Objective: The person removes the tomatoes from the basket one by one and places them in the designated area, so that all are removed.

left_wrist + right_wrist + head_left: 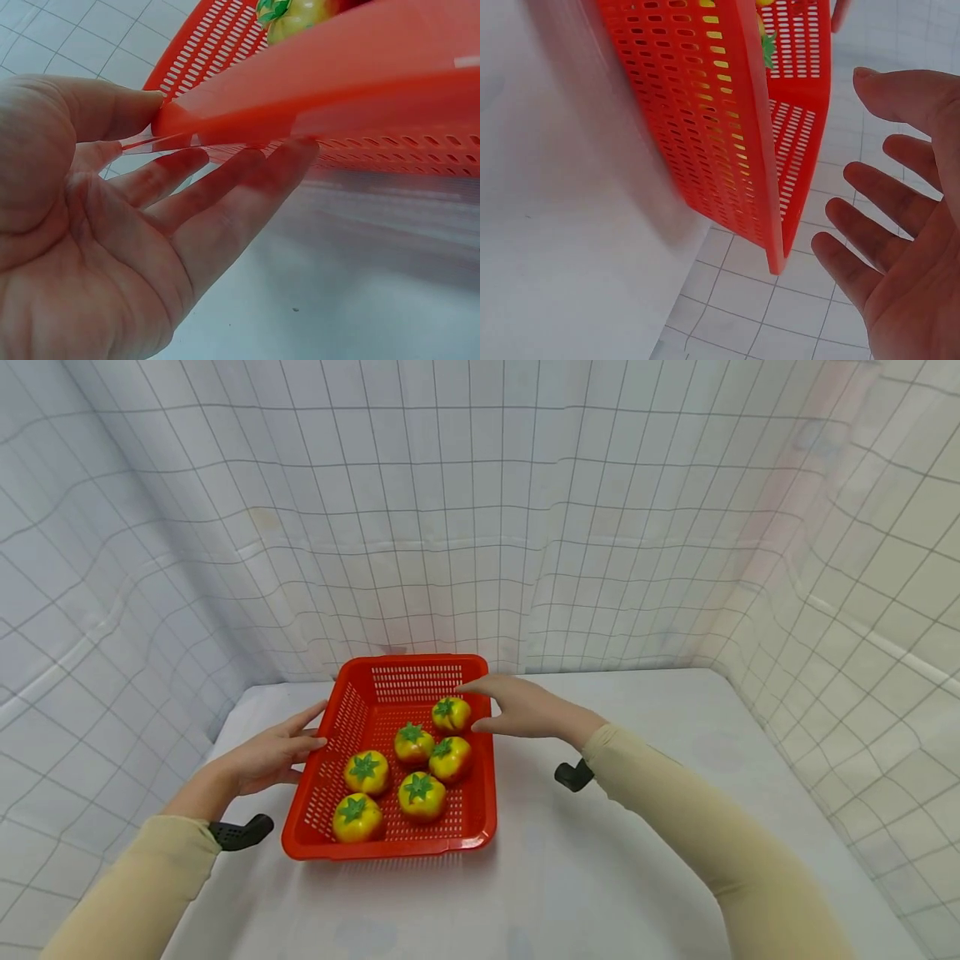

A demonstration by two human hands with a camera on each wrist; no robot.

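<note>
Holds the left arm (pixel 127 885) slanted in from eight o'clock, sleeved to the wrist, with the left hand (pixel 272 753) directed towards two o'clock. Presents the left palm (pixel 82 292) to the left wrist view, with the left thumb (pixel 112 112) towards three o'clock, apart from nearly straight left fingers (pixel 247 202) angled between one and two. Holds the right arm (pixel 690 827) slanted in from four o'clock, likewise sleeved, with the right hand (pixel 528 706) directed between nine and ten. Keeps the right fingers (pixel 889 191) separated and slightly bent, with the right thumb (pixel 907 94) standing clear.
</note>
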